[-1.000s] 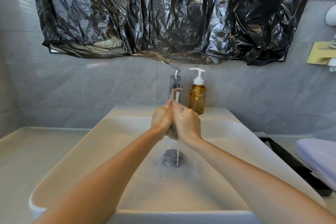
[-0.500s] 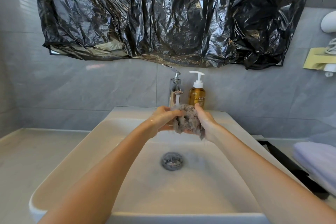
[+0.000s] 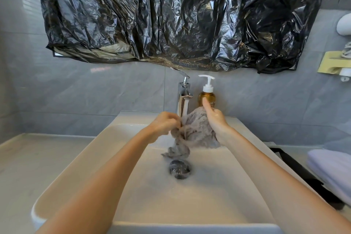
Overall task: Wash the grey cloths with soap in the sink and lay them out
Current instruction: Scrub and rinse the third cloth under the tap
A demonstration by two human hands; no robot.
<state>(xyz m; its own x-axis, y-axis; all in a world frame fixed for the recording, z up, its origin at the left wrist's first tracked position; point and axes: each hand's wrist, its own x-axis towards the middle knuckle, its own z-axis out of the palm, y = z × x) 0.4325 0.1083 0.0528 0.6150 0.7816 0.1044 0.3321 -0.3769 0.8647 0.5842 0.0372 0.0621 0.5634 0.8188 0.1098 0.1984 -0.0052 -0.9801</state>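
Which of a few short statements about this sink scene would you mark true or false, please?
1. Both the left hand and the right hand hold the grey cloth above the sink. True.
2. The soap bottle stands left of the tap. False: it stands right of it.
3. The grey cloth lies flat over the drain. False: it hangs bunched above it.
4. A black plastic sheet hangs on the wall above the tap. True.

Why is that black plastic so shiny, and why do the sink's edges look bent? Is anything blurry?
Head view: bright light glints in white streaks off the creased black plastic sheet. Head view: the wide-angle lens bows the sink rim and stretches the forearms near the bottom edge. Head view: the left hand and grey cloth are slightly blurred, while the tap and soap bottle look sharp.
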